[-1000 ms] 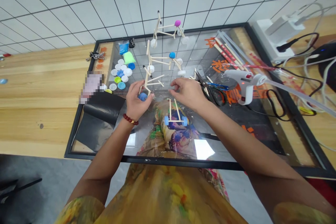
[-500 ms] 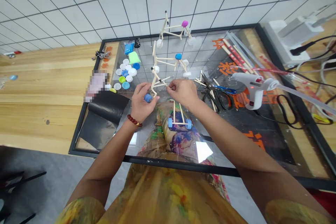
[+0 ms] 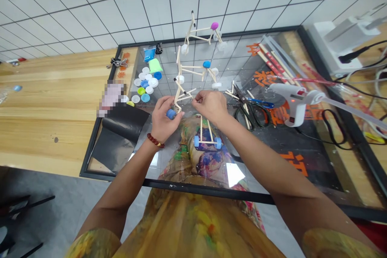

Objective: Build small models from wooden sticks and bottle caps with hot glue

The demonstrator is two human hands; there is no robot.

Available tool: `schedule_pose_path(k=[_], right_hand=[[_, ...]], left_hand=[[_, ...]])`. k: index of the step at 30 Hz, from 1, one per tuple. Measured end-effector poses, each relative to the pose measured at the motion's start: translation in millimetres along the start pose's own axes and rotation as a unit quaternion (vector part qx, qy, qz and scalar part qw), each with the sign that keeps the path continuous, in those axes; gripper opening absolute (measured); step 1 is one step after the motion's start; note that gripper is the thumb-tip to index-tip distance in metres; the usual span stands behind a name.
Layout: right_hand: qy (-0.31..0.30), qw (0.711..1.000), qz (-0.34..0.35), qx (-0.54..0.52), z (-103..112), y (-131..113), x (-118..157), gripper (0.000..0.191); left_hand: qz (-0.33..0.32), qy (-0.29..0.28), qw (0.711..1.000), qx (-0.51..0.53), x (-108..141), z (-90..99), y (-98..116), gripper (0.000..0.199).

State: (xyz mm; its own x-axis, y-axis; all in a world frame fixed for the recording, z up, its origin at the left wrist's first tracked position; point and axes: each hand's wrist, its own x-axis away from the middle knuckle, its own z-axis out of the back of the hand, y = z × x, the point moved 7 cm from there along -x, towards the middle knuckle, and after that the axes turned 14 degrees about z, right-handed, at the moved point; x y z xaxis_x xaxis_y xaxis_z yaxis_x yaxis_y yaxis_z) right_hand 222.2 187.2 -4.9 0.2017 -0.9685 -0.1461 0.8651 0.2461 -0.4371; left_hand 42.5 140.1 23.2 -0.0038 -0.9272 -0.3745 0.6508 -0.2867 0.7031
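My left hand (image 3: pixel 164 120) curls around the lower end of a small wooden-stick frame (image 3: pixel 177 98), thumb and fingers closed on it. Blue bottle caps (image 3: pixel 171 113) show as a wheel between thumb and palm. Black bits sit on the frame's sticks. My right hand (image 3: pixel 211 105) is in a pinch beside the stick ends; what its fingertips hold, if anything, is hidden. Below that hand lies another stick piece (image 3: pixel 207 130) with blue cap wheels at both ends. Behind stand two similar stick models, one with a blue ball (image 3: pixel 206 64), one with a magenta ball (image 3: pixel 214 26).
Loose bottle caps (image 3: pixel 145 83) and clay packets (image 3: pixel 155 65) lie at left, by a black sheet (image 3: pixel 125 125). At right are scissors (image 3: pixel 246 109), cut sticks, a white glue gun (image 3: pixel 294 102) with its cord, and a power strip (image 3: pixel 328 48). A tiled wall rises behind.
My right fingertips have drawn slightly away from the stick ends. My left hand keeps its hold on the frame. The whole view has shifted a little.
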Motion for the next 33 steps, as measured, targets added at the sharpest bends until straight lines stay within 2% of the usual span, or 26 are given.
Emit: schedule_pose_path(k=[5, 8, 13, 16, 18, 21, 27, 30, 33], right_hand=[[0.001, 1.0, 0.004, -0.021, 5, 2, 2, 0.026], [0.038, 0.999, 0.028, -0.021, 26, 6, 9, 0.025], [0.116, 0.99, 0.072, -0.026, 74, 11, 46, 0.02], [0.142, 0.986, 0.083, -0.037, 87, 13, 76, 0.018], [0.15, 0.984, 0.085, -0.041, 87, 17, 92, 0.018], [0.154, 0.983, 0.081, -0.057, 75, 28, 107, 0.017], [0.137, 0.984, 0.086, -0.069, 48, 43, 110, 0.017], [0.136, 0.985, 0.094, -0.059, 52, 40, 109, 0.018], [0.143, 0.983, 0.066, -0.099, 70, 44, 116, 0.021]], left_hand=[[-0.002, 0.001, 1.0, 0.004, -1, 0.8, -3, 0.044], [-0.007, 0.001, 1.0, 0.0, -2, 0.3, -7, 0.047], [0.001, -0.009, 1.0, 0.016, -2, -1.3, -11, 0.051], [-0.001, -0.005, 1.0, 0.018, -2, -1.1, -11, 0.055], [-0.002, 0.001, 1.0, 0.015, -2, -0.5, -11, 0.056], [0.005, 0.001, 1.0, 0.012, -2, -0.6, -12, 0.054], [0.017, -0.006, 0.999, 0.029, -4, -0.9, -14, 0.042], [0.017, -0.015, 0.999, 0.024, -5, -1.6, -13, 0.038], [0.013, -0.018, 1.0, 0.019, -5, -1.4, -12, 0.038]])
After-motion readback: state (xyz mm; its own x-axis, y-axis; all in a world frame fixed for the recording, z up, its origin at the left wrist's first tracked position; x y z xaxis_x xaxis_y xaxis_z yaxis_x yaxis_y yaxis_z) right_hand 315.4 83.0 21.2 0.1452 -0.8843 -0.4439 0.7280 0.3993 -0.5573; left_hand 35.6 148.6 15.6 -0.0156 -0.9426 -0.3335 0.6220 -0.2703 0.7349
